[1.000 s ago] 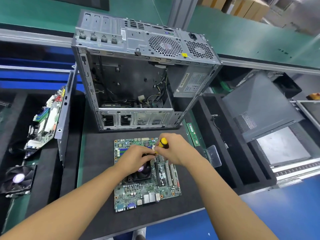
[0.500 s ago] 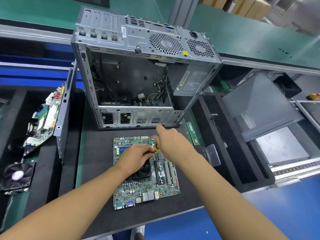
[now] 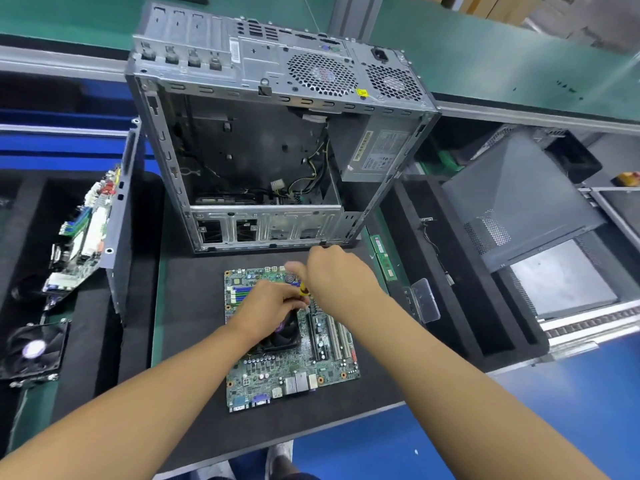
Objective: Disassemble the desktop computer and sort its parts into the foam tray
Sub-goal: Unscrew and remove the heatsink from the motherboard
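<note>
Now, board [image 3: 273,375]: lies flat on the black mat [image 3: 194,306], just in front of the case [image 3: 277,81], port edge toward the person.
Cooler [image 3: 282,336]: black, sits on the middle of the board, partly under the left hand [image 3: 268,304].
Right hand [image 3: 337,271]: blurred, curled over the yellow handle of the screwdriver [image 3: 303,289], above the board's far part.
Left hand: rests on the cooler, fingers bent toward the screwdriver's lower end; I cannot tell whether they pinch it.
Case: stands with its side open behind the board, with the PSU [image 3: 377,150] and loose wires [image 3: 311,171] inside.
Tray [image 3: 460,306]: black foam, right of the mat; a grey side panel [image 3: 519,202] leans in it.
RAM stick [image 3: 384,256]: green, lies between mat and tray.
Left side: a second board [image 3: 83,233] leans on a grey plate [image 3: 119,216]; a fan [image 3: 33,349] lies nearer the person.
</note>
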